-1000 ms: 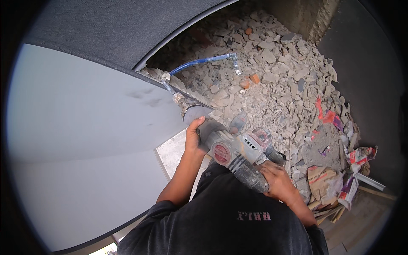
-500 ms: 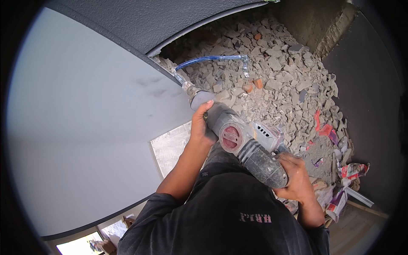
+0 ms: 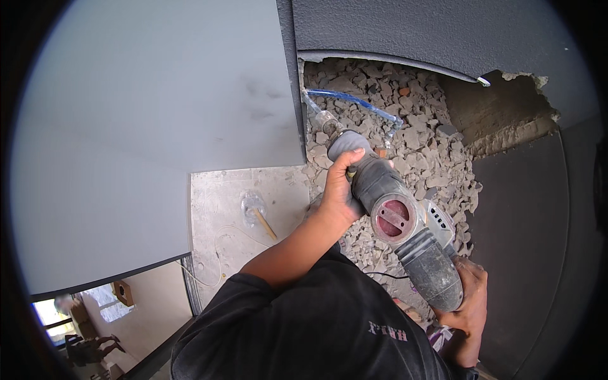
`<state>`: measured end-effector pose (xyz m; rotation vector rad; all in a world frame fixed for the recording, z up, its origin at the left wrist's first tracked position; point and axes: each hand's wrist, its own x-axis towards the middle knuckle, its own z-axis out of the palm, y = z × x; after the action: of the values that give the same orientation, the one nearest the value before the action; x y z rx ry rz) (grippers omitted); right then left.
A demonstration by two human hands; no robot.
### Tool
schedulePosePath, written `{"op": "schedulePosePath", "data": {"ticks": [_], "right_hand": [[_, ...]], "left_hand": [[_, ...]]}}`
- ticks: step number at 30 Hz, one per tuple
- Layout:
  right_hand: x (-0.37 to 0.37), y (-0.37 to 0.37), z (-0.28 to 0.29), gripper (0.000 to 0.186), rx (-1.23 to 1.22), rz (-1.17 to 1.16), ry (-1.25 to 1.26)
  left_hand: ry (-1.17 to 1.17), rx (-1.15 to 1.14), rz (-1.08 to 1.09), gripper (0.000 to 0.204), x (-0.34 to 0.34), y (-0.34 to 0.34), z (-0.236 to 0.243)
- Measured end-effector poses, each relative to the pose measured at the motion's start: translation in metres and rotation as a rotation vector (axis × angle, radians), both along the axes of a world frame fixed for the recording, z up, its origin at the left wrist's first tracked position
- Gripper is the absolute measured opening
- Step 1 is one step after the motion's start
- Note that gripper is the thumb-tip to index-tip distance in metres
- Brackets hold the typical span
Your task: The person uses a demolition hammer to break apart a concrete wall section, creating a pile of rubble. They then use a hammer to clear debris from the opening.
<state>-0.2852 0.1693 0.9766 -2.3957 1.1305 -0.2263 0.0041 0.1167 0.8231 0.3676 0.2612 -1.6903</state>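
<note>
A dusty grey demolition hammer (image 3: 383,180) with a round reddish cap lies slantwise across my front. My left hand (image 3: 342,190) wraps around its forward barrel, just behind the grey collar guard, thumb on top. At its rear end my right hand (image 3: 470,294) grips the handle, with the fingers partly hidden by the housing. The tool's chuck (image 3: 328,122) points away and to the left, to the edge of the grey wall. A thin bit runs on from it there; whether its tip touches the wall I cannot tell. Beside it a blue pipe (image 3: 351,98) stretches over broken rubble.
Broken rubble (image 3: 421,149) fills the floor ahead. A dark wall (image 3: 430,28) with a ragged opening spans the far side; another dark panel (image 3: 519,209) stands right. The large pale wall (image 3: 158,95) is left. A wooden-handled stick (image 3: 265,223) and a thin cable lie nearby.
My view has turned, so the hammer and both hands appear farther right and lower. More of the wall opening and the pale floor at left shows. Both hands keep their hold.
</note>
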Motion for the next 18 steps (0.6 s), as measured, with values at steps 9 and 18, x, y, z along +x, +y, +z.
{"op": "schedulePosePath", "data": {"ticks": [9, 18], "right_hand": [[-0.023, 0.056, -0.063, 0.069, 0.348, -0.217, -0.119], [-0.035, 0.075, -0.088, 0.048, 0.502, -0.365, -0.138]], "left_hand": [[-0.127, 0.209, -0.015, 0.054, -0.020, 0.033, -0.024], [-0.014, 0.562, -0.162, 0.037, -0.062, 0.085, -0.109]]}}
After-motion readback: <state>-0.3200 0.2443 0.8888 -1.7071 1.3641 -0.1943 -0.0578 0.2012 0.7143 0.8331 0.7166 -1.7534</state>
